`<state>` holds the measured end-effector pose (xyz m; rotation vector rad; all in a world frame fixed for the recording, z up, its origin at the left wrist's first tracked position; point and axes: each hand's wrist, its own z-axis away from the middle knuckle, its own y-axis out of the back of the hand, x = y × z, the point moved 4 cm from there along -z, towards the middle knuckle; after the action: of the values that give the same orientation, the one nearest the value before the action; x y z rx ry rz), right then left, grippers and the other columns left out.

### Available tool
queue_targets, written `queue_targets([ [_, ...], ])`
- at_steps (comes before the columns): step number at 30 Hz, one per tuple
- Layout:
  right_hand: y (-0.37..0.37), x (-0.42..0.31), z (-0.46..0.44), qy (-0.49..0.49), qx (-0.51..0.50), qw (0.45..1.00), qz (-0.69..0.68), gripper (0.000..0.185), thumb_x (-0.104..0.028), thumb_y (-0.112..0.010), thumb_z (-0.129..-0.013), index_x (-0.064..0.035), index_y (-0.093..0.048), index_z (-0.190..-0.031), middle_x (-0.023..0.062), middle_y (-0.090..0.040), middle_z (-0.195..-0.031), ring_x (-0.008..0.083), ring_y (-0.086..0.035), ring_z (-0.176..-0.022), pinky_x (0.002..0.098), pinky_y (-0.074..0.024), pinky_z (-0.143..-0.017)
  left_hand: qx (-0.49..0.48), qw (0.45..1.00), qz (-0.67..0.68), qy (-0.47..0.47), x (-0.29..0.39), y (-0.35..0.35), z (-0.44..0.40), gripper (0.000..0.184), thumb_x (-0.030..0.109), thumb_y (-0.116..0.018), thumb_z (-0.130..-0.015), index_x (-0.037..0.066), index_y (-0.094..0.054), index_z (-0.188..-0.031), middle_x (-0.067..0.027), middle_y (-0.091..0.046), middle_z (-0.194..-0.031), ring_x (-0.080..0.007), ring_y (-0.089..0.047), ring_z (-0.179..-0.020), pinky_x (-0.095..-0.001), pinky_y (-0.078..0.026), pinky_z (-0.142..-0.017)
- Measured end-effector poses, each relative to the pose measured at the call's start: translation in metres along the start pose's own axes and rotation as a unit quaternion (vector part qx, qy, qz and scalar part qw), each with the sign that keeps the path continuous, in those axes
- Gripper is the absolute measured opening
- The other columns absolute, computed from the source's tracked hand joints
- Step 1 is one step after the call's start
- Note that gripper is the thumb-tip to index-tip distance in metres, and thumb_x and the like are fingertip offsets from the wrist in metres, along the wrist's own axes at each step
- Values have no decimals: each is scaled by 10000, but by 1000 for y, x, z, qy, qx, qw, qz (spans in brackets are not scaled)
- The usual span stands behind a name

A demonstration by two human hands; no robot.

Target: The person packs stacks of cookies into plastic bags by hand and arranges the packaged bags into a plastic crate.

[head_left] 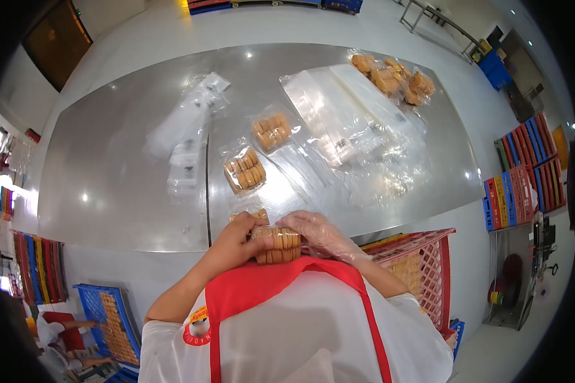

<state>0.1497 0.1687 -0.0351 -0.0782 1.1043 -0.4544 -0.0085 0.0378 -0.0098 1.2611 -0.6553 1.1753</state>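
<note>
Close to my apron, a clear bag of round biscuits (pixel 278 246) stands at the table's near edge, its biscuits stacked in rows. My left hand (pixel 237 240) is closed around the bag's left side, thumb across its front. On the other side, my right hand (pixel 318 233), in a clear plastic glove, grips the bag's upper right; some of its fingers are hidden. Just behind lies another biscuit bag (pixel 258 213), partly covered by my left hand. Farther up the table are two more filled packs, a nearer biscuit pack (pixel 244 171) and a farther biscuit pack (pixel 271 131).
Flat clear bags (pixel 338 115) cover the right of the steel table (pixel 108 179), with several filled packs (pixel 390 78) beyond them. More flat bags (pixel 188 127) lie left of the seam. A red crate (pixel 434 274) stands at my right. A co-worker (pixel 61 332) is beside a blue crate (pixel 89 300).
</note>
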Motion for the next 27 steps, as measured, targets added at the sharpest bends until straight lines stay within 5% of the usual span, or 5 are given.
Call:
queue_targets([
  [8,-7,-35,42,178,-93,928,-313,618,-288,-624,-947,-76,-337,-1451,138,-491,-1327,256,-546,-1198,394,-489,-993,-35,976,214,29,6,-22,-40,549,399,-767,-824,-54,-615,-1095,-113,-645,-902,-235,-630,-771,-326,-515,-734],
  [11,2,-50,51,323,153,900,-250,677,-218,-640,-903,-115,-288,-1473,156,-491,-1320,305,-548,-1200,439,-523,-960,-61,891,445,71,51,-57,-63,460,382,-679,-909,-47,-606,-1061,-75,-622,-881,-172,-621,-753,-310,-508,-680],
  [16,50,-40,73,399,213,821,-348,694,-257,-682,-828,-94,-372,-1427,173,-528,-1288,362,-543,-1206,546,-520,-950,-24,984,119,-128,71,-76,-100,383,356,-600,-958,-21,-586,-1022,-126,-584,-860,-288,-598,-795,-382,-480,-699],
  [21,76,-17,107,373,221,747,-504,661,-238,-683,-788,-91,-436,-1383,180,-534,-1285,384,-537,-1213,668,-501,-911,92,783,-348,-507,96,-92,-109,280,165,-643,-831,78,-594,-1092,-125,-525,-1091,-342,-512,-1004,-421,-453,-843],
  [27,78,-4,121,419,203,734,-495,677,-136,-673,-765,-78,-419,-1390,183,-523,-1306,390,-522,-1236,660,-539,-884,-6,732,-507,-455,69,-102,-142,186,150,-616,-711,87,-652,-882,-83,-534,-1097,-277,-525,-974,-388,-474,-859],
])
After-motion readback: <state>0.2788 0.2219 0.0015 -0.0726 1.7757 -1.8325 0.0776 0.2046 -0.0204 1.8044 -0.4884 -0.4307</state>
